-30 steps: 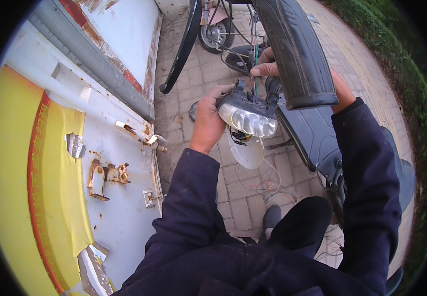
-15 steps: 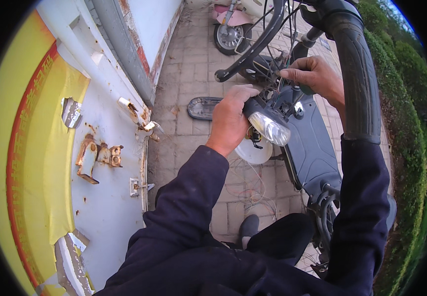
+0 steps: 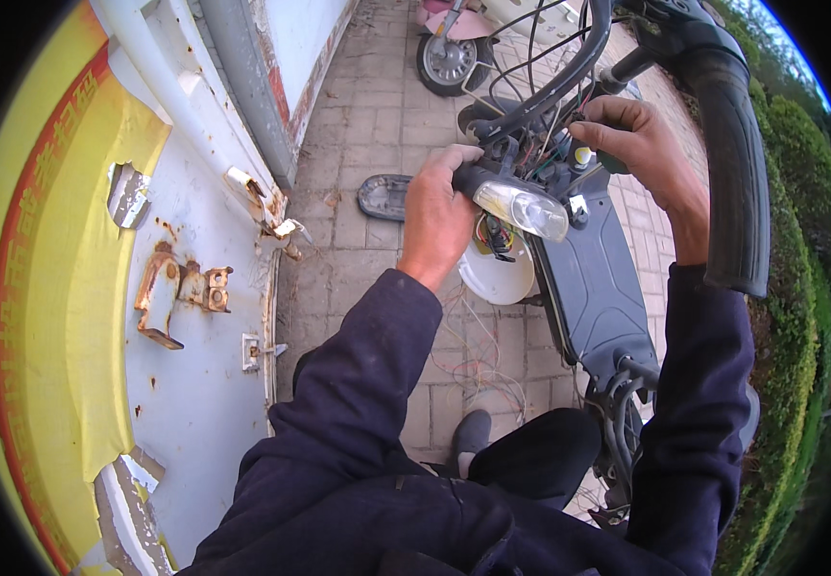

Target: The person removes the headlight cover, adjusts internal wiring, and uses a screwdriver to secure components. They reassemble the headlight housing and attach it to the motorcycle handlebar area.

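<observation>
My left hand (image 3: 439, 206) is closed round the left end of a scooter headlight (image 3: 521, 205), a dark housing with a clear lens. The headlight sits tilted in front of the steering column, with loose wires (image 3: 533, 154) behind it. At the far side of those wires my right hand (image 3: 648, 154) is closed, its thumb and forefinger pinched together by the wiring. A green handle (image 3: 613, 163), apparently a screwdriver's, shows under the palm; a thin shaft points from it toward the headlight. What the fingertips pinch is too small to make out. A dark connector (image 3: 500, 240) hangs below the headlight.
The handlebar grip (image 3: 734, 173) stands close by my right wrist. Below lies the scooter's grey footboard (image 3: 596, 278). A white round cover (image 3: 498, 274), a dark oval tray (image 3: 384, 196) and loose wires are near the paving. A rusty-latched metal door (image 3: 206, 288) is left, a hedge (image 3: 790, 240) right.
The handlebar and its grip have swung to the right. My right hand has shifted slightly right, still by the wires. My left hand and the headlight have moved a little up and left.
</observation>
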`<action>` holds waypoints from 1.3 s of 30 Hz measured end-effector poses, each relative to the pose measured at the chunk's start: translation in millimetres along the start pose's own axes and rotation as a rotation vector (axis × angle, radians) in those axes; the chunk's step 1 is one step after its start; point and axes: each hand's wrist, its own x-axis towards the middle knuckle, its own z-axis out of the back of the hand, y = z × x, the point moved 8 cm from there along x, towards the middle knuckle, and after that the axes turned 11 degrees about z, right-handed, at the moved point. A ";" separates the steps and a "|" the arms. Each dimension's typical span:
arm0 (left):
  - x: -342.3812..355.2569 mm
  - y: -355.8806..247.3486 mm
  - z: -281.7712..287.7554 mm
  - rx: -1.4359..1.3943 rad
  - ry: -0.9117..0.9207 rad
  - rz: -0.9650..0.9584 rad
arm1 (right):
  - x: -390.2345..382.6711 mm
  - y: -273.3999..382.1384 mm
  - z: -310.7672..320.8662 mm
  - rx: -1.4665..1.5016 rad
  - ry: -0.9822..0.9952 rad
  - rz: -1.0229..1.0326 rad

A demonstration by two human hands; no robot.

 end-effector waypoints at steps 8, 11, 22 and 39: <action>1.2 13.1 -7.7 -0.019 0.113 0.142 | -9.5 -5.9 -2.1 -0.015 0.022 -0.015; 0.3 11.2 -9.7 -0.040 0.123 0.115 | -8.5 -8.8 -1.2 0.002 0.009 -0.004; -0.4 14.2 -13.0 -0.150 0.153 0.173 | -15.3 -19.1 4.6 -0.043 -0.026 -0.137; 4.0 22.0 -3.6 -0.188 0.193 0.168 | -182.2 -143.2 -36.1 0.568 -0.710 -0.355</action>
